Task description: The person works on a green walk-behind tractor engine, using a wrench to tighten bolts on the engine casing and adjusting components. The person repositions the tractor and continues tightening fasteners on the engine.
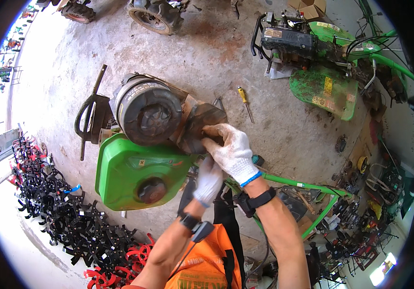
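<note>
- Right hand (232,153), in a white knit glove with a blue cuff, is at the right edge of the engine (202,123); beyond its knuckles, bare concrete floor (276,135) leaves open room to the right.
- A yellow-handled screwdriver (242,97) lies on that floor, just off the engine's far right corner.
- Farther out, toward the floor's far right corner, stands a green machine (291,43), well apart from the hands.
- Room is tighter on the near right, where a green tube frame (308,184) runs close by the right wrist.
- Along the floor's near left edge is a heap of black and red curved metal parts (72,212), clear of both forearms.
- The right hand's fingers are bent, thumb and forefinger narrowly apart against the brown metal part; I cannot tell whether anything is pinched there.
- The left hand (209,182), also gloved, reaches up beneath the right; its fingertips are hidden, so its grip cannot be told.
- The engine is at mid-floor, dusty brown on its right side, with a round black housing (151,115) and, on the near left, a glossy green tank (120,166) with a dark, rusty-looking cap (152,190).
</note>
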`<state>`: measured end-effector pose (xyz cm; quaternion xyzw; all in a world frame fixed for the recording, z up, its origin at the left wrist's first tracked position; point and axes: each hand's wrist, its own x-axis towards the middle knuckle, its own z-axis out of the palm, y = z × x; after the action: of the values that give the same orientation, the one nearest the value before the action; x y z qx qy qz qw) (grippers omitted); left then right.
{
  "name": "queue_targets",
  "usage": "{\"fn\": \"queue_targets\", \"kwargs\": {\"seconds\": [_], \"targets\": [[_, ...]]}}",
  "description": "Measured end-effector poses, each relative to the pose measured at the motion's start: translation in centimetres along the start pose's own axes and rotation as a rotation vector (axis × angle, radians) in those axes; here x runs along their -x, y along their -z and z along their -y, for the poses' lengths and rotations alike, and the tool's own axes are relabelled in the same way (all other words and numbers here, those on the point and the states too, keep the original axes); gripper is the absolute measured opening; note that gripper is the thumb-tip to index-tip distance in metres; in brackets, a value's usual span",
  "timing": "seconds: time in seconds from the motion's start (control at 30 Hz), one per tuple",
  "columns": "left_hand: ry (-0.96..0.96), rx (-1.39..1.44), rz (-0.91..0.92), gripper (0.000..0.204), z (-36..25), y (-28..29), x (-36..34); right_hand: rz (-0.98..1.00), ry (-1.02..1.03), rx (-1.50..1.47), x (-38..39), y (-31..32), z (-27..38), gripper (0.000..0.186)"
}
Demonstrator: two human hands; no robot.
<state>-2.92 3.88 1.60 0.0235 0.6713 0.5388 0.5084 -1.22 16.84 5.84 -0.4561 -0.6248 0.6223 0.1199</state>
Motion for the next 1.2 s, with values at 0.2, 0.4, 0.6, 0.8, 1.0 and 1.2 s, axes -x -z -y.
{"fn": "queue_targets", "kwargs": {"seconds": [0.2, 0.4, 0.6, 0.8, 1.0, 1.2], "targets": [[0.307, 0.012, 0.056, 0.029, -10.1, 8.6, 5.6, -0.190, -0.279, -0.452, 1.8, -3.4, 0.6, 0.038], [0.059, -0.537, -0.102, 0.033, -7.2, 6.8, 5.2, -0.180, -0.199, -0.426, 2.4, -3.2, 0.4, 0.040], [0.050, -0.252, -0.035, 0.026, -2.5, 4.3, 4.0, -0.153, -0.083, -0.130, 3.1, -1.9, -0.3, 0.039], [0.044, -0.095, -0.030, 0.034, -0.4, 1.2, 3.0, -0.094, 0.040, -0.021, 1.6, -1.1, -1.1, 0.037], [-0.025, -0.032, 0.057, 0.040, 1.1, -0.3, 0.7, -0.028, 0.108, -0.037, 0.9, 0.1, -0.3, 0.032], [-0.044, -0.235, 0.038, 0.037, 3.4, -0.5, -1.5, -0.017, 0.224, 0.184, 0.2, 1.0, -0.2, 0.032]]}}
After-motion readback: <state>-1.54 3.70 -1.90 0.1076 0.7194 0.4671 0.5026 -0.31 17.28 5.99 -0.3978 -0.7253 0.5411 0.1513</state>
